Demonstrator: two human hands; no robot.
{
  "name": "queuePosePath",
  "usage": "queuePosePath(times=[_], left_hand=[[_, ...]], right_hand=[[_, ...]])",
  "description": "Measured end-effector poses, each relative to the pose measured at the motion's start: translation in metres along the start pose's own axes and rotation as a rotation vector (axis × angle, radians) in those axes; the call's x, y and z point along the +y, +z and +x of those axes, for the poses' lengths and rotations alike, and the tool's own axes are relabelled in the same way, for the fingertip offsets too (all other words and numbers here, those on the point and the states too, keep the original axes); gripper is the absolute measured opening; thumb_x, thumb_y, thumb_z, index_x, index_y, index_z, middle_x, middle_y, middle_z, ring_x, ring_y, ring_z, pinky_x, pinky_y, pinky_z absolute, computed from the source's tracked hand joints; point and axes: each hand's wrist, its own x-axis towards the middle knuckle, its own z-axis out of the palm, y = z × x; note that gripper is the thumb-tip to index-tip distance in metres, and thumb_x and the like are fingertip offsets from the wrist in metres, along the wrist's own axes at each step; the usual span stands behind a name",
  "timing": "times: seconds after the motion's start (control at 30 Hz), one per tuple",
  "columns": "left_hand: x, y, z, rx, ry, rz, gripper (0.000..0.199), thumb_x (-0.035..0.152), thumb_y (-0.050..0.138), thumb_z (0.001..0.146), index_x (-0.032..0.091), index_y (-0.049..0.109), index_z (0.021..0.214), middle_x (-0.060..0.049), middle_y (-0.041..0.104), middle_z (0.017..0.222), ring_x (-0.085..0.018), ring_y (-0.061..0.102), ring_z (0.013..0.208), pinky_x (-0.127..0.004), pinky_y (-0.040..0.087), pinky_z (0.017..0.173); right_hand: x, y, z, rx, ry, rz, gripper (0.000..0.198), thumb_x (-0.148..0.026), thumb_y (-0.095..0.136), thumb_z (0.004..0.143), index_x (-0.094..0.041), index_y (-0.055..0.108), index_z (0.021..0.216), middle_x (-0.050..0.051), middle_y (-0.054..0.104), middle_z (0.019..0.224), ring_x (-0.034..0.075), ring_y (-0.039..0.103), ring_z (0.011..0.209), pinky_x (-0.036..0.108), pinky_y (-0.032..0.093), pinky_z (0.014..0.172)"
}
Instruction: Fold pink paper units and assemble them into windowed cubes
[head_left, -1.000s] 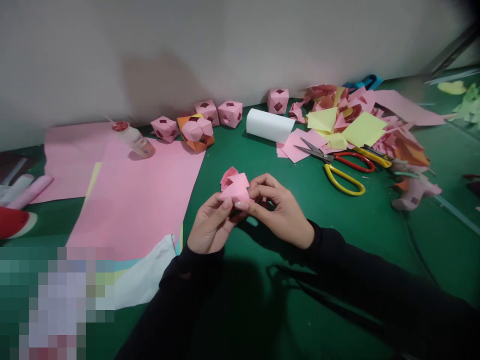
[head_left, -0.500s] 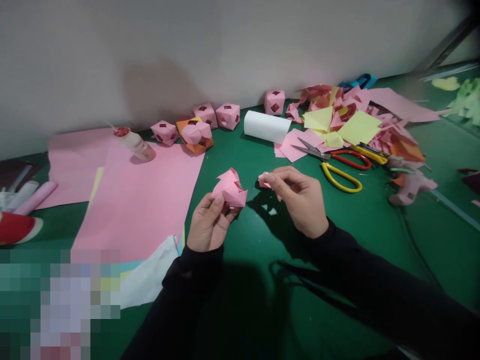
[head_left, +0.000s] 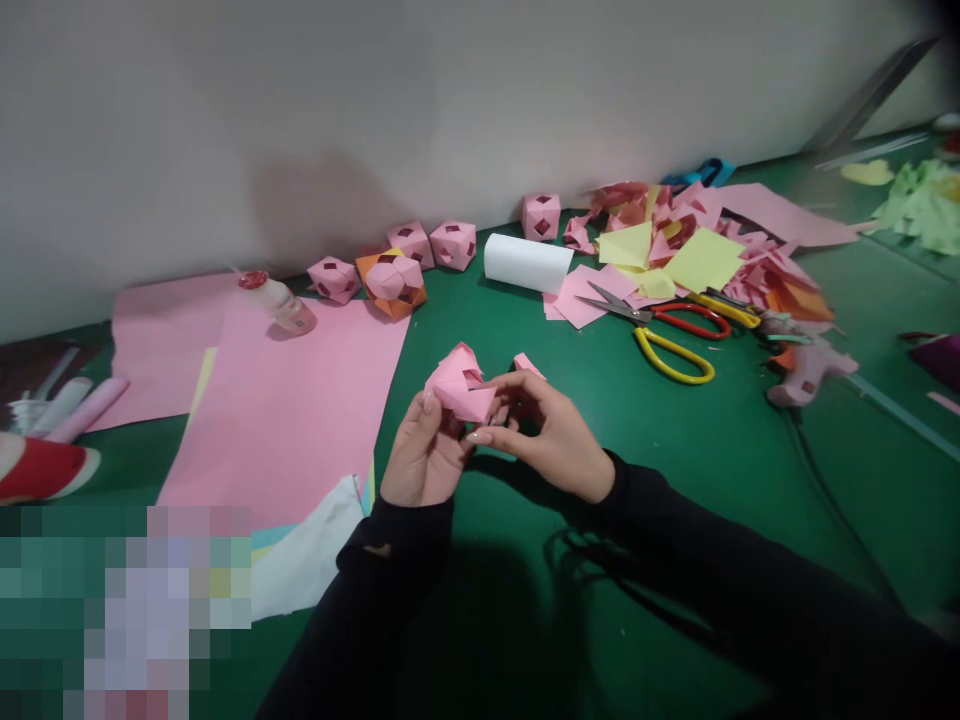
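My left hand [head_left: 421, 455] is closed on a partly formed folded pink paper shape [head_left: 457, 385], thumb on its near face. Pointed flaps and a gap show on its right side. My right hand [head_left: 551, 435] has come up against that side, its index finger at the lower flap and its thumb beneath, close to my left fingers. Part of its grip is hidden behind the paper. Just beyond the right knuckles lies a small folded pink paper piece [head_left: 528, 365] on the green table [head_left: 600, 640].
Finished pink paper balls [head_left: 453, 246] line the wall, one with orange. A white roll [head_left: 527, 262], scissors [head_left: 675, 356], paper scraps [head_left: 705, 255] and a corded glue gun [head_left: 806, 372] lie to the right. At left are pink sheets [head_left: 300, 410] and a small bottle [head_left: 281, 303].
My right hand has let go of the small pink paper piece and moved left to the folded shape. My left hand still holds that shape. The view has shifted slightly.
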Motion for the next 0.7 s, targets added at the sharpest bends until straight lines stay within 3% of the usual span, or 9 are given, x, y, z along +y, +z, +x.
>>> queuePosePath(times=[0.13, 0.3, 0.57, 0.7], left_hand=[[-0.0011, 0.0037, -0.0027, -0.022, -0.008, 0.008, 0.027, 0.041, 0.076, 0.083, 0.021, 0.069, 0.099, -0.004, 0.074, 0.100, -0.015, 0.070, 0.087, -0.023, 0.057, 0.069], [-0.0010, 0.0071, -0.0054, -0.026, 0.031, 0.028, 0.022, 0.039, 0.077, 0.082, 0.020, 0.067, 0.083, -0.002, 0.072, 0.091, -0.013, 0.067, 0.080, -0.022, 0.054, 0.066], [-0.0006, 0.0072, -0.0046, -0.061, 0.027, 0.058, 0.025, 0.042, 0.076, 0.082, 0.018, 0.070, 0.088, -0.006, 0.074, 0.094, -0.022, 0.070, 0.093, -0.037, 0.056, 0.086], [-0.0010, 0.0066, -0.0062, -0.078, 0.047, 0.077, 0.026, 0.041, 0.076, 0.082, 0.016, 0.072, 0.091, -0.007, 0.074, 0.095, -0.022, 0.070, 0.093, -0.038, 0.055, 0.089]], right_hand=[[-0.0014, 0.0048, 0.0011, 0.036, 0.041, 0.190, 0.045, -0.040, 0.089, 0.066, -0.022, 0.060, 0.095, -0.002, 0.062, 0.073, 0.013, 0.056, 0.065, 0.028, 0.045, 0.058], [-0.0073, 0.0024, 0.0014, -0.004, 0.108, 0.319, 0.040, -0.036, 0.093, 0.059, -0.021, 0.063, 0.081, -0.005, 0.057, 0.065, 0.010, 0.049, 0.059, 0.025, 0.039, 0.054], [-0.0078, 0.0019, 0.0013, -0.059, 0.188, 0.356, 0.040, -0.035, 0.094, 0.055, -0.019, 0.061, 0.072, -0.005, 0.057, 0.061, 0.009, 0.047, 0.056, 0.023, 0.038, 0.052], [-0.0075, 0.0017, 0.0009, -0.047, 0.124, 0.305, 0.040, -0.038, 0.091, 0.060, -0.019, 0.059, 0.073, -0.005, 0.057, 0.062, 0.009, 0.048, 0.055, 0.023, 0.039, 0.052]])
